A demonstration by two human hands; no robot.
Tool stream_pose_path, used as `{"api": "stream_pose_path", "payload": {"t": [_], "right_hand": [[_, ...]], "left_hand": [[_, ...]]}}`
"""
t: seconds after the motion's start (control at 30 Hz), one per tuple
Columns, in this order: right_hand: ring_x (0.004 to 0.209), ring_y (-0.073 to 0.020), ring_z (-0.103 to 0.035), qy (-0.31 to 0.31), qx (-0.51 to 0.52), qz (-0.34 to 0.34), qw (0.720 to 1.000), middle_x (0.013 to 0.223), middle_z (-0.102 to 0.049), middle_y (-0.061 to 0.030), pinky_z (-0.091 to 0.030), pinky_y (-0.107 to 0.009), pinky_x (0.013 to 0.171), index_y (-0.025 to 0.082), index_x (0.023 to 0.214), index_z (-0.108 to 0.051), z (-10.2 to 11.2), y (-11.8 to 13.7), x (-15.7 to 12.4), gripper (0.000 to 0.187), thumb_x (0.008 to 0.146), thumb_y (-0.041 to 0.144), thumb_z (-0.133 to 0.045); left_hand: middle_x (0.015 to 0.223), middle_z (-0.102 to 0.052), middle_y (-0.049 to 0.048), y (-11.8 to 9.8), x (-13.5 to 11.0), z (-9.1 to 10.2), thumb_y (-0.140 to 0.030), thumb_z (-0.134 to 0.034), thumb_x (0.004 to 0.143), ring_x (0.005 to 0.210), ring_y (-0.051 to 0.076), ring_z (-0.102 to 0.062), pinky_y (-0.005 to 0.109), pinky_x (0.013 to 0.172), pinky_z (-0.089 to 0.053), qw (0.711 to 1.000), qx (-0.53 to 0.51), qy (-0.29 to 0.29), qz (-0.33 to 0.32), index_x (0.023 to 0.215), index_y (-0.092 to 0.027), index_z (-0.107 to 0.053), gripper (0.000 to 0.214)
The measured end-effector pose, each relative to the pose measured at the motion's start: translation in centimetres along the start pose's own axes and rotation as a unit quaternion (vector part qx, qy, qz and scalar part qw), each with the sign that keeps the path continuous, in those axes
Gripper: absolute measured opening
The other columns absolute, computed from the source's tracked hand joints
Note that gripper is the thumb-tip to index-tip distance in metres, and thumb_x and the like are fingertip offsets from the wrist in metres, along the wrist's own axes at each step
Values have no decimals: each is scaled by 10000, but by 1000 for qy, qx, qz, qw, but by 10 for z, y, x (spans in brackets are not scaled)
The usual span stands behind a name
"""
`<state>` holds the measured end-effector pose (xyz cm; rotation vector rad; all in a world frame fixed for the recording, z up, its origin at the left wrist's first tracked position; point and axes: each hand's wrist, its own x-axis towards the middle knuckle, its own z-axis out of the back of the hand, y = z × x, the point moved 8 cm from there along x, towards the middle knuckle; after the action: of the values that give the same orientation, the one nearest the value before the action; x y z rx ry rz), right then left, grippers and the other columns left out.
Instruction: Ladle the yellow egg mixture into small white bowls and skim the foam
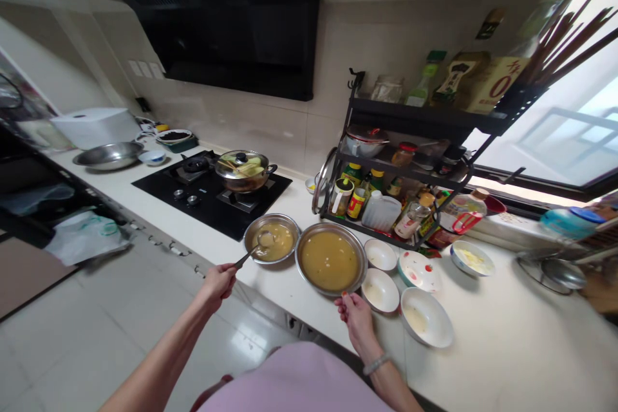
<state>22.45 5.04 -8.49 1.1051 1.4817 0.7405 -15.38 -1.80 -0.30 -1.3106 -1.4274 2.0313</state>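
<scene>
L hand (221,283) clamped on ladle (264,242) in small bowl (273,261). R hand (356,317) by big bowl (308,282), lower ctr, can't tell if gripping tbh.

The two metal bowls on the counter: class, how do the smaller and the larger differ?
The larger bowl is wider than the smaller bowl.
A ladle, held by the left hand, dips into the smaller bowl; the larger bowl has none.
The right hand is beside the larger bowl, away from the smaller bowl.
Both are round and hold yellowish-brown liquid.
</scene>
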Motion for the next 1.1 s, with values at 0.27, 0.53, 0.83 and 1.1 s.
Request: {"api": "stream_pose_path", "payload": {"t": [0.27, 0.53, 0.83, 1.1], "right_hand": [[473, -107, -476, -4, 1, -2, 1000, 570, -637, -42, -322, -221, 429, 185, 577, -561, 0, -1, 0, 388, 546, 504, -780], [469, -108, -474, 2, 5, 4, 1000, 565, -634, -37, -310, -223, 423, 189, 574, -562, -1, 1, 0, 371, 561, 498, -768], [472, -109, -481, 1, 5, 3, 1000, 573, -637, -41, -317, -223, 427, 185, 577, -565, -1, 1, -1, 378, 563, 502, -770], [474, -116, -491, 1, 7, 6, 1000, 574, -640, -43, -330, -230, 428, 185, 581, -567, 0, 0, 0, 394, 563, 518, -779]], "left_hand": [[391, -273, -134, -7, -15, -8, -256, -662, 639, 317, 17, -169, 186, 388, -71, 997, -56, 48, 27, 780, -128, -580, 207], [410, -276, -132, -17, -39, -28, -246, -678, 654, 326, 14, -173, 189, 398, -44, 992, -63, 97, 42, 794, -145, -551, 214], [384, -297, -119, -8, -60, -79, -359, -609, 717, 330, 47, -175, 198, 376, -118, 984, 68, 165, -7, 911, -129, -614, 301], [796, -720, 99, -18, -80, -97, -224, -432, 852, 745, 233, -676, 287, 688, -445, 852, 387, 106, -337, 1105, -185, -661, 344]]}}
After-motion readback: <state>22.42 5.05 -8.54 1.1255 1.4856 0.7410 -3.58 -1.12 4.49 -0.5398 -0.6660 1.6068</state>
